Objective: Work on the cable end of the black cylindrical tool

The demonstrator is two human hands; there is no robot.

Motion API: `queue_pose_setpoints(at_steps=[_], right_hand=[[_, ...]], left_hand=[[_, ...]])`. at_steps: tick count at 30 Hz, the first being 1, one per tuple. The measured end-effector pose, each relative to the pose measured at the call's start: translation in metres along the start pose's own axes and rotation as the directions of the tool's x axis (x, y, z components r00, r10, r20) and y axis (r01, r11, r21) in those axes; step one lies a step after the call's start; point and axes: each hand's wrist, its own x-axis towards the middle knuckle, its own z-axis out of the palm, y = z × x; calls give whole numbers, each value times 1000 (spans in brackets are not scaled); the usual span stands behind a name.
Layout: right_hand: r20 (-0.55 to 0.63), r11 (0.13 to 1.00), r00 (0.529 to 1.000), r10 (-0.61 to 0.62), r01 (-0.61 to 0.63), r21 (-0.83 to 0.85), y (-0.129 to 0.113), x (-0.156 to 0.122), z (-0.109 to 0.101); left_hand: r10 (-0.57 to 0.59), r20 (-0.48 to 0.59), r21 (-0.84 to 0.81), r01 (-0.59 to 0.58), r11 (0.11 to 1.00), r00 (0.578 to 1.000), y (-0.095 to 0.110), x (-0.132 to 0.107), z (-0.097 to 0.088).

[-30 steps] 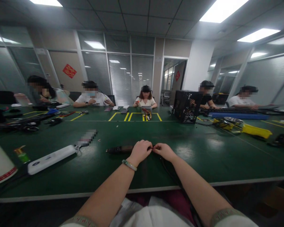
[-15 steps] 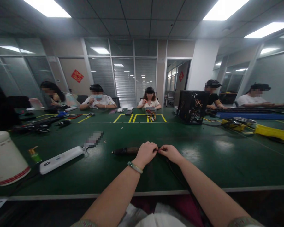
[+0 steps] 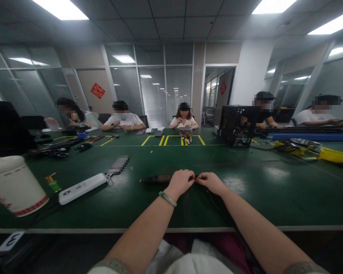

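Note:
A slim brown and black electric screwdriver (image 3: 157, 179) lies on the green table, its tip pointing left. My left hand (image 3: 181, 182), with a jade bangle at the wrist, closes over its right end. Touching or nearly touching those fingertips, my right hand (image 3: 210, 182) pinches at the black cable (image 3: 215, 203), which comes out below it and runs down over the table's front edge. The exact spot between the fingertips is small and mostly hidden.
A white power strip (image 3: 82, 188), a small green bottle (image 3: 53, 183) and a large white cup (image 3: 17, 186) stand to the left. Farther off are a black computer case (image 3: 236, 126), a yellow tool (image 3: 335, 155) and several seated people across the table.
The whole view has shifted slightly, so things sit a little farther right. Both hands keep nearly the same pinch at the screwdriver's end.

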Motion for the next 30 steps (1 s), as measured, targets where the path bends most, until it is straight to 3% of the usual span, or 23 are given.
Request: queue_pose_setpoints(at_steps=[14,20,30], right_hand=[[125,989,991,45,-62,133,-6,-12,-18],[114,988,993,32,-49,146,4,-7,-12],[80,994,997,17,-26,110,5,-7,-10]], left_hand=[[-20,17,13,19,1000,1000,23,-10,-5],[-79,20,36,78,996,997,24,-8,-3],[2,7,16,-2,1000,1000,22,-8,-1]])
